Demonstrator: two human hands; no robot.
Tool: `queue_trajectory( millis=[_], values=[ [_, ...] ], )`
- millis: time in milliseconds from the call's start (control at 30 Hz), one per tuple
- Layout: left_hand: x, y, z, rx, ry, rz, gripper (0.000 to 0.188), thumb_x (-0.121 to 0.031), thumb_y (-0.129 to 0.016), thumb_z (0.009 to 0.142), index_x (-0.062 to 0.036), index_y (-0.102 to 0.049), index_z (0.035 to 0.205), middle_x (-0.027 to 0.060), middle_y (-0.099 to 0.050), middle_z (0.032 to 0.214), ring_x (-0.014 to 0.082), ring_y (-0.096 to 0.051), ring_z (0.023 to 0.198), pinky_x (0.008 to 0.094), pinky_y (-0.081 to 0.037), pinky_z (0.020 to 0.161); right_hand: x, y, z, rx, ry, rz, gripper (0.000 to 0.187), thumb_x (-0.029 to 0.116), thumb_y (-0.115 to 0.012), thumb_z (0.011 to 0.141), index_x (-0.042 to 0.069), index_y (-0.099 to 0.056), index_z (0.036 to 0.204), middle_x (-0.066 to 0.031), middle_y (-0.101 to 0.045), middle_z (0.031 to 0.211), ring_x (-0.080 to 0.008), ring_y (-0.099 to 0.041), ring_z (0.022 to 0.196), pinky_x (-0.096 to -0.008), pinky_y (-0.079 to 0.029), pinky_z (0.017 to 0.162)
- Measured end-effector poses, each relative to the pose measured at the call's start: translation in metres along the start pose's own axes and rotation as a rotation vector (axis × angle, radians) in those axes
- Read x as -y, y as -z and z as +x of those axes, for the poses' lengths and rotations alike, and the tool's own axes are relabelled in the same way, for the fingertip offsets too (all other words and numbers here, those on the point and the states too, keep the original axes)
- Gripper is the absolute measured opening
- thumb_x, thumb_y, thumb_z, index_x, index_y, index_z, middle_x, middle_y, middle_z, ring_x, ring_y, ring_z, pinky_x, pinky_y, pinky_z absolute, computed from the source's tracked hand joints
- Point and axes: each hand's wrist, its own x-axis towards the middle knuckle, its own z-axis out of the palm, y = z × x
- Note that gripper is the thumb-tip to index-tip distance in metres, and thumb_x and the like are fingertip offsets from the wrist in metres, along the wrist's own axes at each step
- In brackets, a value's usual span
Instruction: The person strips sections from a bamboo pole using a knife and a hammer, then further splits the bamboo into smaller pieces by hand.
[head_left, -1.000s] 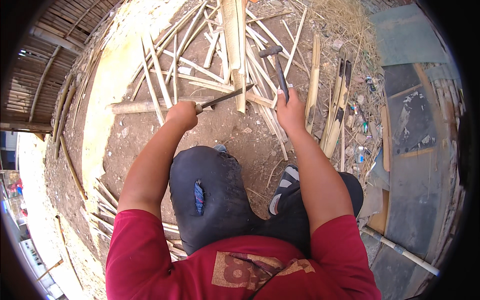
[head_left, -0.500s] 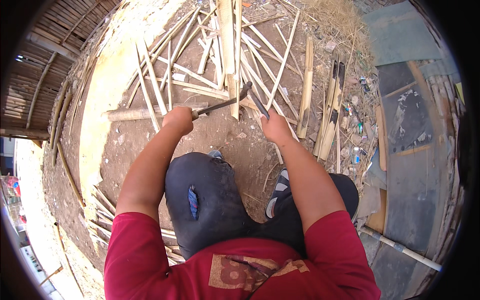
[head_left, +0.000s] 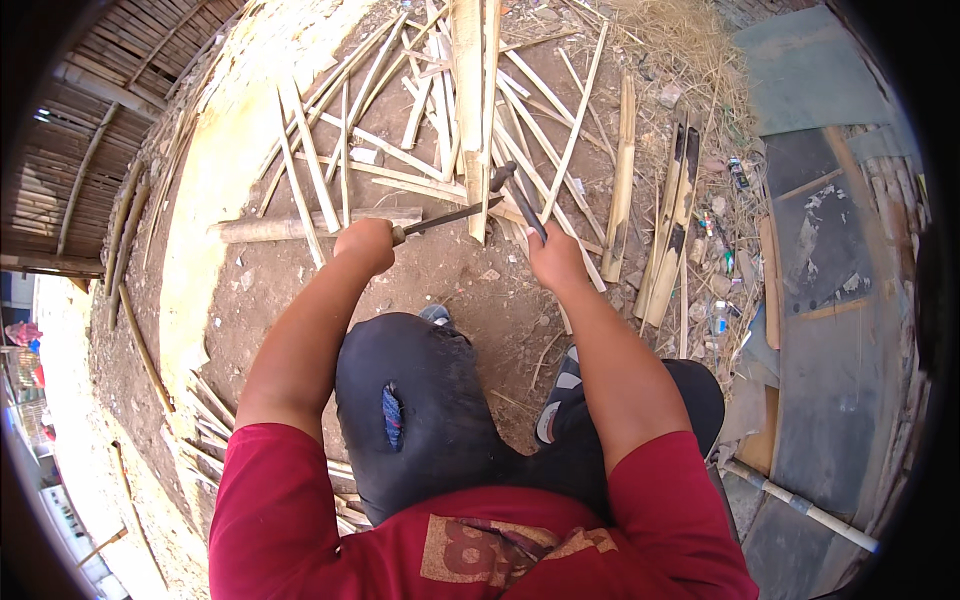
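Note:
My left hand (head_left: 366,246) is closed round the handle of a long-bladed knife (head_left: 440,219), whose dark blade points right. The blade crosses the near end of a split bamboo length (head_left: 467,90) that stretches away from me. A narrow strip stands slightly apart along the bamboo's right side. In my right hand (head_left: 557,258) is a hammer (head_left: 523,208), gripped by its dark handle. Its head is just above the blade's tip, right of the bamboo; I cannot tell whether they touch.
Many loose bamboo strips (head_left: 400,155) lie across the ground ahead. A bamboo log (head_left: 270,230) lies crosswise at left. Thicker split bamboo pieces (head_left: 668,230) and litter lie at right, beside dark sheets (head_left: 825,380). More strips (head_left: 205,425) are near my left side.
The view has shifted slightly, moving the scene a little rightward. More of the blade's tip shows right of the bamboo. Both hands keep their grips.

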Motion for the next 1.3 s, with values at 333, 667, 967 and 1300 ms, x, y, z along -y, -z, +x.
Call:
queue_trajectory(
  millis=[333, 667, 967, 1300],
  values=[
    [0.0, -0.005, 0.012, 0.006, -0.006, 0.025, 0.028, -0.017, -0.061, 0.093, -0.0083, -0.071, 0.117, 0.0181, -0.073, 0.115, 0.0353, -0.07, 0.109, 0.0468, -0.056, 0.092, -0.027, -0.025, 0.009, -0.008, 0.013, -0.033, 0.043, 0.038, -0.055, 0.102, -0.002, -0.061, 0.119, -0.0298, -0.07, 0.104, -0.0483, -0.067, 0.101, -0.0555, -0.051, 0.089],
    [0.001, -0.009, 0.009, 0.037, 0.01, 0.018, 0.029, -0.017, -0.062, 0.093, -0.0086, -0.071, 0.119, 0.0181, -0.073, 0.116, 0.0353, -0.071, 0.109, 0.0454, -0.057, 0.092, -0.007, -0.021, 0.014, -0.067, 0.04, 0.017, 0.037, 0.035, -0.053, 0.104, -0.001, -0.062, 0.111, -0.0299, -0.07, 0.098, -0.0492, -0.067, 0.097, -0.0557, -0.051, 0.084],
    [-0.002, -0.012, 0.013, 0.074, 0.033, 0.004, 0.031, -0.012, -0.062, 0.09, -0.0083, -0.072, 0.119, 0.0176, -0.072, 0.12, 0.0344, -0.07, 0.111, 0.0442, -0.058, 0.093, 0.012, -0.008, 0.019, -0.123, 0.006, 0.141, 0.039, 0.036, -0.055, 0.103, -0.001, -0.062, 0.11, -0.0312, -0.069, 0.096, -0.0507, -0.067, 0.092, -0.0555, -0.051, 0.08],
    [-0.002, -0.022, 0.029, 0.076, 0.038, 0.045, 0.031, -0.011, -0.064, 0.089, -0.0076, -0.073, 0.118, 0.017, -0.073, 0.12, 0.0349, -0.071, 0.112, 0.0448, -0.059, 0.092, 0.004, -0.01, 0.028, -0.08, -0.027, 0.081, 0.042, 0.034, -0.056, 0.102, -0.002, -0.062, 0.122, -0.0308, -0.07, 0.105, -0.0485, -0.068, 0.103, -0.0548, -0.053, 0.09]
  ],
)
